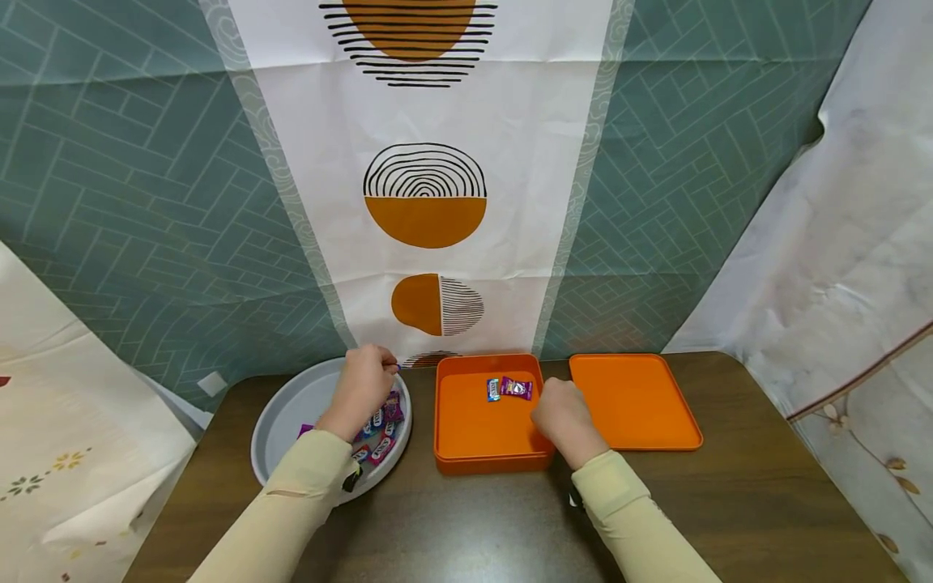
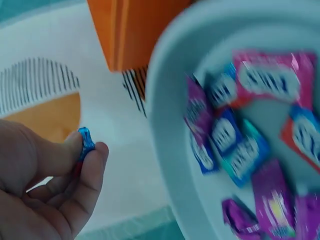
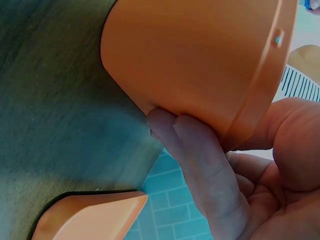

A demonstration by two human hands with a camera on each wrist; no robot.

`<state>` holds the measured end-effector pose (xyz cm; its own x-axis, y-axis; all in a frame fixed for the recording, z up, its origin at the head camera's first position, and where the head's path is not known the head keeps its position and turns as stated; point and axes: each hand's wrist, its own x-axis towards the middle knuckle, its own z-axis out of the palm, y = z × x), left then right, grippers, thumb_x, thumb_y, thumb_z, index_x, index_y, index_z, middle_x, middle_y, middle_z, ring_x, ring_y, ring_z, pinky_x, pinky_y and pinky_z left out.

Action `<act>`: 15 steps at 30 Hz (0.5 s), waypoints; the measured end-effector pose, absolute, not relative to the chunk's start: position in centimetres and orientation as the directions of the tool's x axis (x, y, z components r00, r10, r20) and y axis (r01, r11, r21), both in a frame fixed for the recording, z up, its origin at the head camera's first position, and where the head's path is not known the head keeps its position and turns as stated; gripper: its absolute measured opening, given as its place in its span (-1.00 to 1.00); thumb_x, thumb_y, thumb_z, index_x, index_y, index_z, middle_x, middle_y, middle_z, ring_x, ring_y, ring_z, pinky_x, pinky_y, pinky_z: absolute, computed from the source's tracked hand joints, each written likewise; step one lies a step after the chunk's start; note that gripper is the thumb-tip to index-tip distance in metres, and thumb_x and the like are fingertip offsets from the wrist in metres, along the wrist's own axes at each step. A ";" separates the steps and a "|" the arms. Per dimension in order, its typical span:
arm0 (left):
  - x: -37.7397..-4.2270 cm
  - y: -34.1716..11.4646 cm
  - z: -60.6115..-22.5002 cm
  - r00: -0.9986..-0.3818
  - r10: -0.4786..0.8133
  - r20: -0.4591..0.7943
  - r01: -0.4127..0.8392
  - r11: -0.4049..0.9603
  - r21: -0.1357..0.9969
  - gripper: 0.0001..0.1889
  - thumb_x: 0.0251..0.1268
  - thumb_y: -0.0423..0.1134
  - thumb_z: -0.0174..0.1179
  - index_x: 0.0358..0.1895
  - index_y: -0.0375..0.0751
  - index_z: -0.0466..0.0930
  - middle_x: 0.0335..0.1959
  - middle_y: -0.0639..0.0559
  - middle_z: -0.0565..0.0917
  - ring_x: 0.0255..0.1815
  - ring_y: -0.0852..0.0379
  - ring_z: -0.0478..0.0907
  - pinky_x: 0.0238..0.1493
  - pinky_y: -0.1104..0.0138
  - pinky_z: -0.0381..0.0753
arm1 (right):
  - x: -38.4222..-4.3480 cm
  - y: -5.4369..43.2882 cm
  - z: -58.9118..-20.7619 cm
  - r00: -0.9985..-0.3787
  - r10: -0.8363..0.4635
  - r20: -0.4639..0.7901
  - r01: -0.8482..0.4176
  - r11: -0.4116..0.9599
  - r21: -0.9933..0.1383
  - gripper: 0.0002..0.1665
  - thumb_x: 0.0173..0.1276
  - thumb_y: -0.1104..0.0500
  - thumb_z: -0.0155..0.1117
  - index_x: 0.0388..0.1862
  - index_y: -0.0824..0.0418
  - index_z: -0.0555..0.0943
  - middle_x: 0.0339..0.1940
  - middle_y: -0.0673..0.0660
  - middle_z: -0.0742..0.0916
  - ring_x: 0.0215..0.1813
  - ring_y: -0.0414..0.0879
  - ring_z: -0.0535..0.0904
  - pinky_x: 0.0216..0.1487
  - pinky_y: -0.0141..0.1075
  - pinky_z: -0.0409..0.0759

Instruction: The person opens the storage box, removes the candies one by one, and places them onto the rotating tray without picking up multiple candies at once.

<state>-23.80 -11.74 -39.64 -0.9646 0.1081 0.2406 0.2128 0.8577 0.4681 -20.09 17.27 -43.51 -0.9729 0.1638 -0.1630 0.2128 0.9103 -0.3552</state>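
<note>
Above the right rim of a round grey tray (image 1: 270, 413), my left hand (image 1: 359, 390) pinches a small blue wrapped candy (image 2: 86, 142) between thumb and fingertips. Several wrapped candies (image 2: 276, 200), in purple, pink, blue and red, lie in the tray, partly hidden by the hand in the head view. My right hand (image 1: 564, 414) grips the right wall of an orange box (image 1: 474, 433), its fingers (image 3: 200, 145) against the outside and its thumb at the rim. Inside the box lie a purple candy (image 1: 517, 388) and a light-blue candy (image 1: 493, 389).
An orange lid (image 1: 634, 401) lies flat to the right of the box. All stand on a dark wooden table (image 1: 466, 534). Behind its back edge hangs a patterned green and white cloth (image 1: 423, 113), with pale cloth (image 1: 853, 243) at the sides.
</note>
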 end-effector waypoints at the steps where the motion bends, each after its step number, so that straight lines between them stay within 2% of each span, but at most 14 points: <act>1: -23.9 -12.2 -39.8 -0.965 0.096 0.243 0.203 0.862 0.465 -0.85 0.15 -0.41 0.13 -0.40 -0.27 0.72 -0.42 -0.08 0.71 -0.42 0.03 0.60 -0.32 0.18 0.63 | -20.1 17.3 -43.5 -0.973 0.163 -0.163 0.212 0.912 -0.353 -0.63 0.02 0.17 0.37 -0.24 0.40 0.60 -0.50 0.20 0.62 -0.56 0.00 0.47 -0.62 -0.33 0.47; 3: -24.1 -12.9 -40.0 -0.966 0.080 0.245 0.187 0.872 0.453 -0.84 0.13 -0.42 0.12 -0.40 -0.28 0.72 -0.41 -0.10 0.72 -0.36 -0.01 0.61 -0.27 0.13 0.63 | -20.1 17.3 -43.6 -0.973 0.163 -0.166 0.213 0.912 -0.350 -0.64 0.03 0.17 0.37 -0.25 0.40 0.60 -0.50 0.19 0.62 -0.56 0.00 0.48 -0.62 -0.33 0.47; 8: -24.7 -14.4 -41.0 -0.974 0.049 0.222 0.143 0.891 0.432 -0.84 0.12 -0.41 0.11 -0.41 -0.30 0.71 -0.40 -0.14 0.70 -0.35 -0.04 0.60 -0.30 0.12 0.60 | -20.1 17.3 -43.6 -0.972 0.167 -0.166 0.217 0.911 -0.352 -0.64 0.02 0.17 0.38 -0.25 0.39 0.60 -0.51 0.19 0.62 -0.56 0.00 0.47 -0.61 -0.34 0.47; 15: -25.0 -15.5 -41.6 -0.996 0.013 0.088 0.048 0.909 0.414 -0.90 0.11 -0.36 0.16 -0.44 -0.27 0.66 -0.42 -0.12 0.66 -0.38 0.01 0.56 -0.37 0.18 0.57 | -20.2 17.2 -43.7 -0.968 0.182 -0.172 0.233 0.904 -0.357 -0.63 0.00 0.17 0.39 -0.24 0.38 0.61 -0.52 0.18 0.62 -0.57 0.00 0.47 -0.63 -0.35 0.47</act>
